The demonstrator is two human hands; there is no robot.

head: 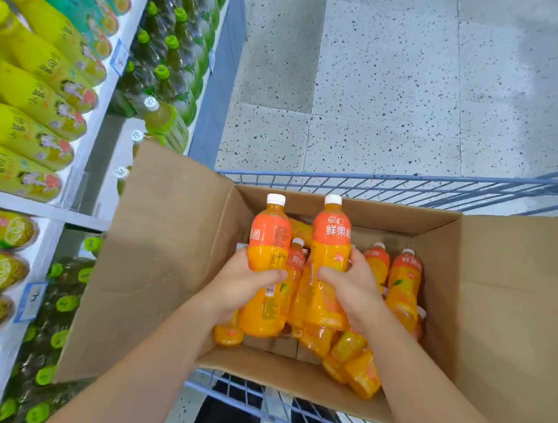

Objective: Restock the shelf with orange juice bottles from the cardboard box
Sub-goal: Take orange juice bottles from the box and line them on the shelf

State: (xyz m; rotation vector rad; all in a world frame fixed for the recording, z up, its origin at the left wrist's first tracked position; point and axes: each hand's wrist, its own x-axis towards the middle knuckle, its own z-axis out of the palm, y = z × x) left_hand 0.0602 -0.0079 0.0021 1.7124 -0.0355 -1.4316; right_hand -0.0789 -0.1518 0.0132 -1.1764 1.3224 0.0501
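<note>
In the box (383, 219), L bottle (269, 244) is gripped by L hand (241, 290), R bottle (331, 241) by R hand (348, 287); both are best lifted straight up.

Open cardboard box (165, 268) in a wire cart (394, 184), with a shelf (30, 204) along the left of the frame.
The box fills the lower centre, its flaps spread left and right, and the floor (421, 88) is in the upper right. Over the box, the left hand (242, 286) grips one juice bottle (269, 244) and the right hand (352, 288) a second juice bottle (331, 241), upright and side by side. Loose juice bottles (357, 371) lie inside.
</note>
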